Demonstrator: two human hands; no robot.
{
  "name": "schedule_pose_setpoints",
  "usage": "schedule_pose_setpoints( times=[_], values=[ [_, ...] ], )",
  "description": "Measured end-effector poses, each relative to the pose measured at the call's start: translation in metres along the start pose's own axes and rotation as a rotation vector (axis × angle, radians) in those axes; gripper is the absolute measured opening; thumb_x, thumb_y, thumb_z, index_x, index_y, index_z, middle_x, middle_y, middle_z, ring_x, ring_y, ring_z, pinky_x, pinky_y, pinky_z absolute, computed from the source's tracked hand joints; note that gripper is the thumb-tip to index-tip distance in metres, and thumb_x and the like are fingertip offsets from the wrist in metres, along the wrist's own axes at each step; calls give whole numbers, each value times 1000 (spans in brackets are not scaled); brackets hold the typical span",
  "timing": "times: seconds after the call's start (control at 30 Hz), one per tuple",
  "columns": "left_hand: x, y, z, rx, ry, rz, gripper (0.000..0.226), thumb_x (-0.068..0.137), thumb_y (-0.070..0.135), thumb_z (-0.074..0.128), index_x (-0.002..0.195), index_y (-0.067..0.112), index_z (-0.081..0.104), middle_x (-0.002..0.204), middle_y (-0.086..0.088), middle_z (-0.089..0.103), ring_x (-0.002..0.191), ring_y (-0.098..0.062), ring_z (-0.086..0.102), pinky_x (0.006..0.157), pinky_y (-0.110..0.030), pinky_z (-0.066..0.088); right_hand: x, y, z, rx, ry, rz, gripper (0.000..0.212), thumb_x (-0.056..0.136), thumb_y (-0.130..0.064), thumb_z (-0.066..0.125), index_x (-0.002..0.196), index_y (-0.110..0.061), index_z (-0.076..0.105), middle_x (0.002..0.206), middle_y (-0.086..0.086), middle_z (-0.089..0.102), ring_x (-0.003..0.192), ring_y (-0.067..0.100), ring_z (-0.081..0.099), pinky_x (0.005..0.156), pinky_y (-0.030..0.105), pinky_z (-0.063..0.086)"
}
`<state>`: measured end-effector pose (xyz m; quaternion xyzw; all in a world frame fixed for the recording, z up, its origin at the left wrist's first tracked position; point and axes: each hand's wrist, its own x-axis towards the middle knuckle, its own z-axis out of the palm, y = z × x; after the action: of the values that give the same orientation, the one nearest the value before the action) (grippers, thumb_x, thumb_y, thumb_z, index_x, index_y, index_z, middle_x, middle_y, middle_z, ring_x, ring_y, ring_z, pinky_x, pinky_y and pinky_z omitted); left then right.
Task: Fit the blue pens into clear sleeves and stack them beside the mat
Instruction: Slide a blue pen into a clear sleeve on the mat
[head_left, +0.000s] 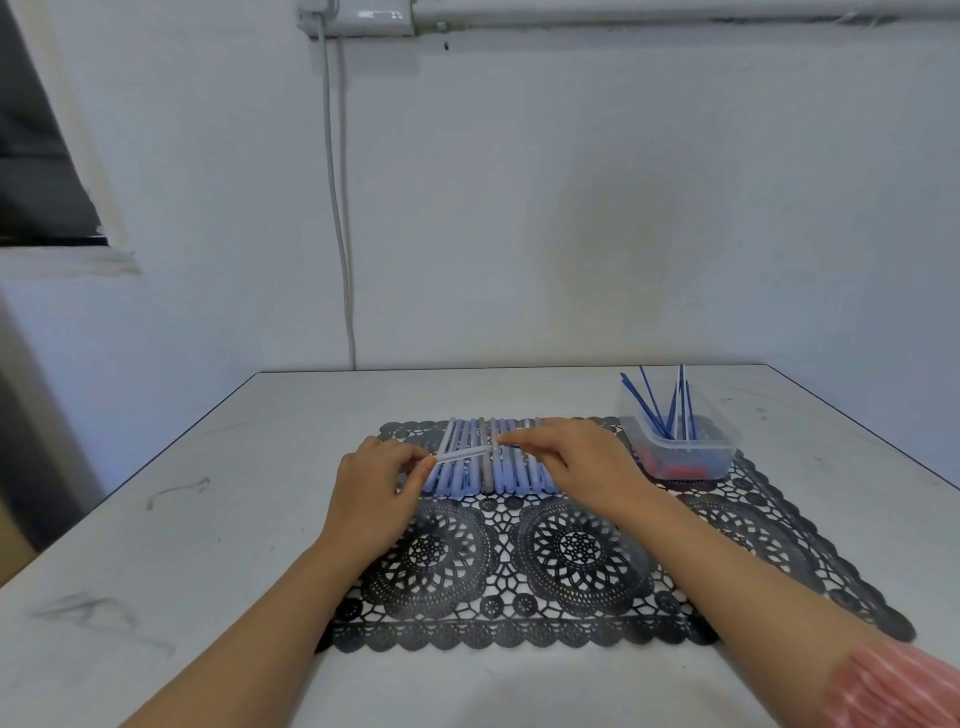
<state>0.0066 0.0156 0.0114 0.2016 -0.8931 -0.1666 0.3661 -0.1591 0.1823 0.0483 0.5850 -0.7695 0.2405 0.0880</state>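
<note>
Fingers (418, 464) at both ends of clear sleeve (463, 455)

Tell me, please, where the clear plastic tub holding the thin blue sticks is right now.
In the head view, the clear rectangular plastic tub stands on the far right corner of the black lace mat, just right of the person's right hand.

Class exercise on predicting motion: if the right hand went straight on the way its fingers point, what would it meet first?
Probably the left hand: the right hand points left along the sleeve that lies between them. Depth is unclear.
</note>
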Motion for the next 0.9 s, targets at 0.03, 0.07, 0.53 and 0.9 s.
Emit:
schedule_pose_setpoints(
  times=[0.03, 0.07, 0.53, 0.9],
  values=[
    [0, 1, 0, 0, 2, 1, 12, 91, 28, 57, 85, 27, 67, 73, 18, 56, 79, -11, 49, 75, -34, 38, -1, 1, 0, 8, -1, 10, 35, 95, -18, 47, 125, -35, 57, 95, -2, 67, 82, 14, 58, 71, 29, 49],
    [-1, 1, 0, 1, 5, 5, 11, 91, 28, 58, 85, 26, 68, 72, 18, 55, 79, -11, 49, 74, -34, 38, -1, 2, 0, 11, -4, 18, 34, 96, -20, 47, 125, -34, 57, 95, -2, 67, 80, 13, 57, 71, 28, 48],
    [-1, 1, 1, -22, 4, 58, 9, 90, 25, 60, 85, 26, 68, 70, 22, 53, 77, -9, 48, 68, -31, 35, -2, 3, 8, 103, 25, 3, 28, 95, -24, 50, 119, -30, 62, 82, -5, 61, 68, 5, 47, 59, 14, 33],
    [0, -2, 3, -42, 8, 90, 19, 88, 36, 53, 86, 27, 68, 69, 24, 52, 79, 3, 46, 66, -21, 32, -3, 2, 10, 117, 70, -16, 24, 94, -22, 52, 113, -26, 67, 84, -8, 63, 67, -6, 42, 62, 7, 30]
  ],
)
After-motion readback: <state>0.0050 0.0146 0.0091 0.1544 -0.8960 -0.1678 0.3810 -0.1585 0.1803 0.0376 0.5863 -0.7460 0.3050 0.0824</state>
